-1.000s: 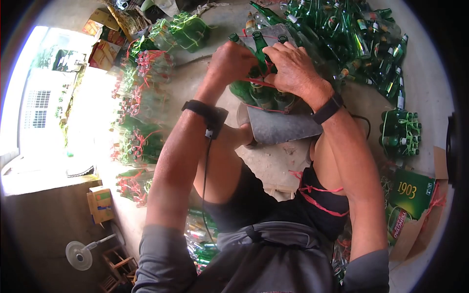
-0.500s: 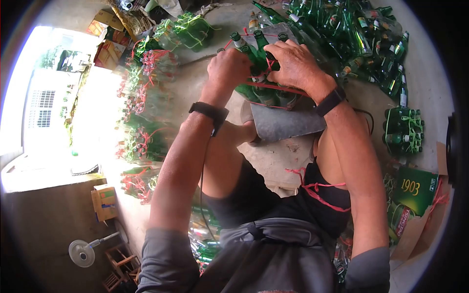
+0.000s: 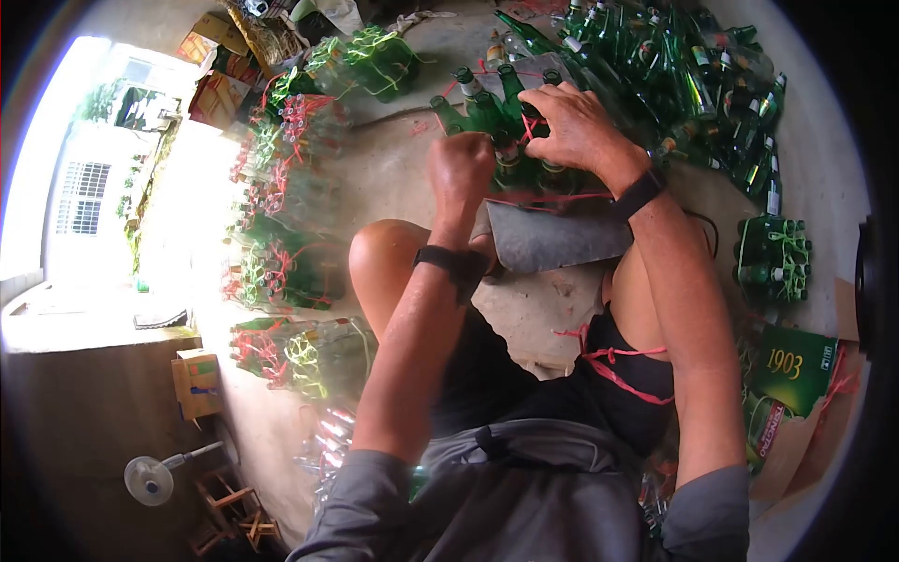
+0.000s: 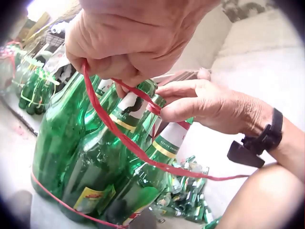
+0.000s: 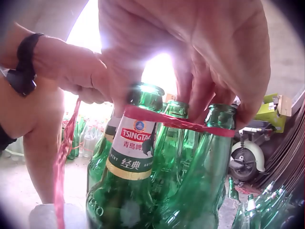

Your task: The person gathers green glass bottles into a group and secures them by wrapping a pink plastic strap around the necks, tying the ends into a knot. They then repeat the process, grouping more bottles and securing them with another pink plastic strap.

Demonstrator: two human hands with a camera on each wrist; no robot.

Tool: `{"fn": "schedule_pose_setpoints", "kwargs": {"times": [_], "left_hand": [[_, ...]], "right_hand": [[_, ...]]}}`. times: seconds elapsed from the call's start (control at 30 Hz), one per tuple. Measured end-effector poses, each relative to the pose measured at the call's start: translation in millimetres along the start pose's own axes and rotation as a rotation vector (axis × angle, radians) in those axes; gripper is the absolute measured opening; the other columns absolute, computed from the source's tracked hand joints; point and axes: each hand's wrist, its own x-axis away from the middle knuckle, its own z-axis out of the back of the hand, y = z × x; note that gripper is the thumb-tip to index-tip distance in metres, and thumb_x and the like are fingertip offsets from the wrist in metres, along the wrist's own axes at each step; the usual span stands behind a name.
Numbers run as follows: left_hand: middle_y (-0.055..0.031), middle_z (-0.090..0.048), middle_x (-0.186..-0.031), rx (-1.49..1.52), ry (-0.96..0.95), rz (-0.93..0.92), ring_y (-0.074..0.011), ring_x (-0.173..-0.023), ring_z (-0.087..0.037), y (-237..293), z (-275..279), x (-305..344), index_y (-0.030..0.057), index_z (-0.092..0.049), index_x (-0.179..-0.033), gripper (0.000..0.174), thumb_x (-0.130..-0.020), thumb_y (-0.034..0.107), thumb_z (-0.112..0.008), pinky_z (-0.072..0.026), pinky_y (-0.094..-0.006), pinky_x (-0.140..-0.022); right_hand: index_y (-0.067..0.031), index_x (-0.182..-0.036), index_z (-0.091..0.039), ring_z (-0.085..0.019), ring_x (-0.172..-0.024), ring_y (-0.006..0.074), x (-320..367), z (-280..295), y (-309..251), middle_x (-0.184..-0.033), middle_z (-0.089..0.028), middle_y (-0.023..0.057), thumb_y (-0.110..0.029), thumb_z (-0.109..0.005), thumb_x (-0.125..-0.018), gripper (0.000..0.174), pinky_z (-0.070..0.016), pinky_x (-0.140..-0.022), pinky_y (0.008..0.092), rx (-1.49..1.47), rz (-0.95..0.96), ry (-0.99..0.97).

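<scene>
A bundle of green beer bottles (image 3: 510, 86) stands upright before the person, some with white Tsingtao labels (image 5: 134, 138). Red plastic twine (image 4: 125, 138) loops round their necks, and a thinner red band (image 4: 64, 205) circles their lower bodies. The left hand (image 3: 461, 170), closed in a fist at the near left of the bundle, grips the twine, and a length hangs below that fist in the right wrist view. From above, the right hand (image 3: 582, 128) holds the bottle necks with curled fingers behind them. Its thumb (image 4: 178, 109) lies against the twine at one neck.
Under the bundle is a grey sheet-like support (image 3: 557, 242) between the person's legs. Loose green bottles (image 3: 655, 75) pile up at back right. Tied bundles (image 3: 290, 178) line the left, another (image 3: 773, 258) stands right. Cartons (image 3: 791, 370) and a fan (image 3: 150, 480) are nearby.
The left hand has drawn back toward the person and slightly right, uncovering bottle necks at the bundle's left. The right hand stays at the necks.
</scene>
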Motion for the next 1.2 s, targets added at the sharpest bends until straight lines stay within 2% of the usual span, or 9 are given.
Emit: {"fn": "schedule_pose_setpoints", "kwargs": {"times": [0.17,0.2,0.37,0.57,0.77,0.93,1.0,1.07,1.2], "left_hand": [[-0.0226,-0.063,-0.064,0.112,0.027,0.069,-0.0187,-0.057,-0.063,2,-3,7,-0.005,-0.074,-0.088,0.022,-0.087,0.016,-0.068,-0.0499,-0.0388,-0.059],[-0.0223,-0.063,-0.063,0.138,0.02,0.089,-0.0165,-0.058,-0.063,2,-2,7,-0.0056,-0.074,-0.089,0.022,-0.088,0.016,-0.068,-0.0501,-0.0384,-0.059],[-0.0208,-0.067,-0.065,0.195,0.029,0.133,-0.0157,-0.061,-0.065,-4,-8,6,-0.0057,-0.076,-0.094,0.024,-0.089,0.016,-0.068,-0.0515,-0.0366,-0.061],[-0.0164,-0.071,-0.065,0.254,0.038,0.173,-0.0138,-0.063,-0.066,-7,-13,6,-0.0071,-0.076,-0.096,0.026,-0.088,0.016,-0.068,-0.0525,-0.0349,-0.061],[-0.006,-0.066,-0.06,0.372,0.094,0.229,-0.0083,-0.056,-0.057,23,-25,31,-0.01,-0.077,-0.091,0.026,-0.089,0.014,-0.067,-0.0454,-0.0293,-0.052],[-0.0195,-0.075,-0.078,0.387,0.135,0.138,-0.015,-0.071,-0.068,53,-40,61,-0.01,-0.075,-0.1,0.031,-0.093,0.019,-0.065,-0.0538,-0.034,-0.07],[-0.0175,-0.075,-0.077,0.39,0.149,0.15,-0.0146,-0.07,-0.068,55,-46,66,-0.009,-0.075,-0.1,0.03,-0.094,0.019,-0.066,-0.0535,-0.0331,-0.068],[-0.0146,-0.07,-0.065,0.424,0.231,0.097,-0.0093,-0.058,-0.062,57,-55,66,-0.0062,-0.076,-0.092,0.019,-0.094,0.01,-0.066,-0.0484,-0.031,-0.055],[-0.0124,-0.072,-0.07,0.477,0.13,0.182,-0.01,-0.066,-0.064,60,-57,69,-0.0074,-0.075,-0.099,0.026,-0.095,0.016,-0.066,-0.0509,-0.0298,-0.062]], "right_hand": [[-0.0055,-0.128,-0.063,-0.058,-0.118,0.0327,7,9,-11,-0.122,-0.064,0.0116,-0.026,-0.079,-0.068,0.066,-0.0468,-0.099,0.0461,0.055,0.045,0.017],[-0.006,-0.119,-0.064,-0.058,-0.118,0.0315,10,14,-14,-0.117,-0.064,0.0124,-0.026,-0.081,-0.068,0.057,-0.0473,-0.097,0.0459,0.142,0.058,0.055],[-0.0073,-0.1,-0.064,-0.062,-0.109,0.0289,23,17,-21,-0.104,-0.064,0.0113,-0.025,-0.085,-0.068,0.042,-0.0507,-0.088,0.0438,0.289,0.143,0.165],[-0.0099,-0.104,-0.065,-0.069,-0.08,0.0416,30,13,-13,-0.078,-0.07,0.0168,-0.031,-0.079,-0.081,0.034,-0.0536,-0.071,0.0517,0.235,0.006,-0.062],[-0.0102,-0.105,-0.067,-0.069,-0.091,0.0407,28,28,1,-0.085,-0.071,0.0182,-0.028,-0.078,-0.08,0.033,-0.0531,-0.079,0.0528,0.239,-0.072,-0.057],[-0.0121,-0.111,-0.071,-0.069,-0.099,0.039,30,50,6,-0.098,-0.072,0.0176,-0.023,-0.08,-0.076,0.037,-0.0534,-0.086,0.0508,0.254,-0.176,-0.126],[-0.012,-0.111,-0.071,-0.069,-0.099,0.039,33,52,11,-0.099,-0.072,0.0178,-0.023,-0.08,-0.077,0.037,-0.0532,-0.086,0.0504,0.243,-0.182,-0.136],[-0.0115,-0.109,-0.071,-0.068,-0.097,0.0389,37,55,16,-0.099,-0.072,0.0168,-0.023,-0.079,-0.077,0.035,-0.053,-0.086,0.0504,0.24,-0.179,-0.15],[-0.0106,-0.105,-0.071,-0.068,-0.097,0.038,39,70,7,-0.094,-0.072,0.0159,-0.022,-0.079,-0.076,0.032,-0.0531,-0.085,0.0489,0.218,-0.262,-0.211]]}}
